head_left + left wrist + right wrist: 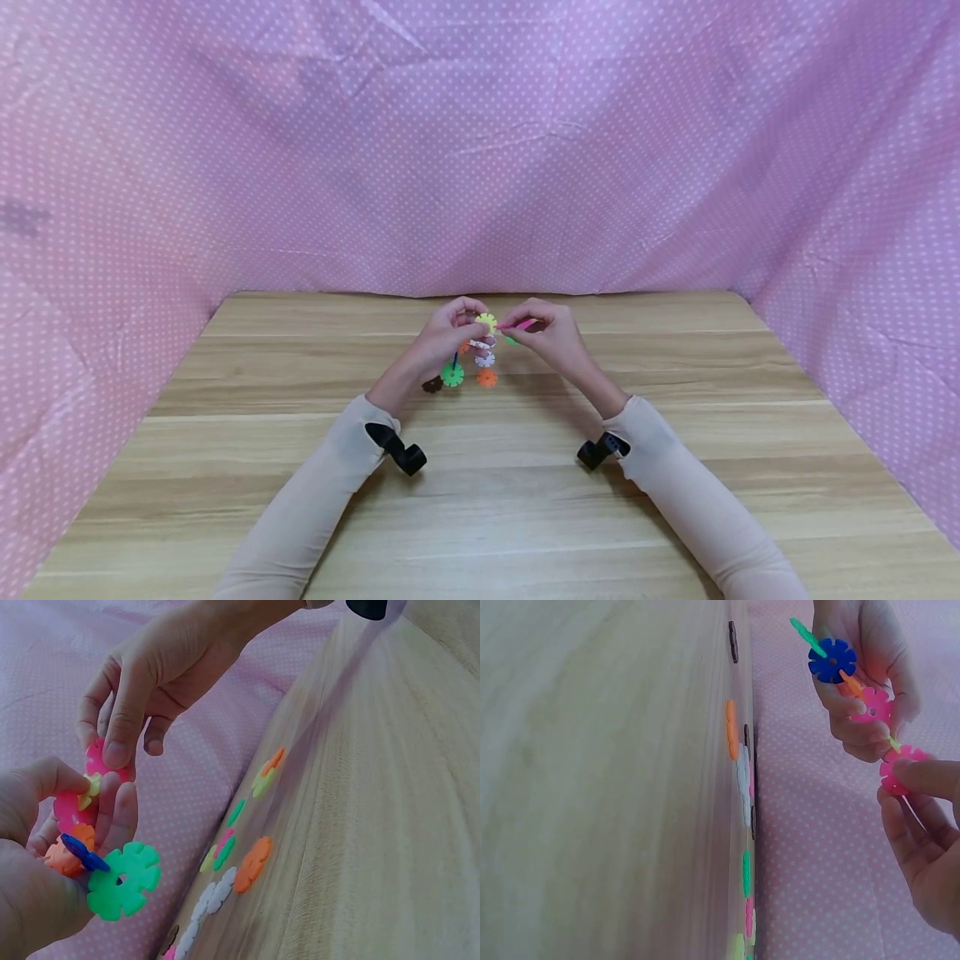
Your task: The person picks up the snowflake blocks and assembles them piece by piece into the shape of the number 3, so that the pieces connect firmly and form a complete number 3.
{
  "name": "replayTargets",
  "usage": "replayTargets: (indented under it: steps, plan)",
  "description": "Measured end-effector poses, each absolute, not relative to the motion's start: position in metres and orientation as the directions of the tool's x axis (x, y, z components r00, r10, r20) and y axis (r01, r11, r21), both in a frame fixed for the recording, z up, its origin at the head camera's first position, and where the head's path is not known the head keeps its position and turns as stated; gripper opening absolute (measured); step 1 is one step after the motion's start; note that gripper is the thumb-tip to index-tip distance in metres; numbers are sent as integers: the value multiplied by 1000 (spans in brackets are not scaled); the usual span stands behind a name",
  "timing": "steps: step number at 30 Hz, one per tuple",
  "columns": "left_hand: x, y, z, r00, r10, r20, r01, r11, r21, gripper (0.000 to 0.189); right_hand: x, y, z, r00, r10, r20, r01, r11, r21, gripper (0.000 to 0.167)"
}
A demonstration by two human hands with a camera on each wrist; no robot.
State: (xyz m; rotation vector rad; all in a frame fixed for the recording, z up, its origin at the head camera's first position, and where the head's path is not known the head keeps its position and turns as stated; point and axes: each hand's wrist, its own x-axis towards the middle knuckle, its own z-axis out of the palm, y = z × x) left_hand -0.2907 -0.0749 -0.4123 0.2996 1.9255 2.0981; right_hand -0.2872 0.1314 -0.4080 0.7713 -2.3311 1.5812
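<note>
A short chain of slotted plastic snowflake discs runs between the two hands, held above the table. Its pieces are a green disc point(139, 871), a blue disc point(821, 666), an orange disc point(67, 856), a pink disc point(876, 699), a yellow disc point(486, 322) and another pink disc point(889, 777) at the end. My left hand point(438, 340) grips the chain, its thumb at the yellow disc, while the green end sticks out beyond the palm. Between thumb and fingers, my right hand point(555, 335) pinches the end pink disc, which meets the yellow one. Fingers partly cover both.
Loose discs lie on the wooden table point(487, 500) below the hands, near its far edge: an orange disc point(253, 864), white discs point(222, 891), a brown disc point(432, 385), and several green, pink and yellow ones. Pink dotted cloth point(480, 167) hangs behind and at both sides.
</note>
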Motion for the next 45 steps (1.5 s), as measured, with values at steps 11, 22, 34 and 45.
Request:
replayTargets:
  steps: [11,22,34,45]
  plan:
    - [-289,-76,-411,-926,376,45,12,-90,996,16,-285,133,-406,-829,-288,479,-548,249,-799,7]
    - [-284,-74,-406,-935,346,75,35,-120,992,18,-283,130,-403,-794,-265,546,-604,247,-758,7]
    - [-283,-69,-404,-946,314,80,31,-157,987,21,-278,125,-399,-789,-225,572,-613,242,-752,5]
    - [-287,-75,-404,-943,332,1,-23,-67,998,19,-283,129,-399,-848,-278,452,-518,252,-818,10]
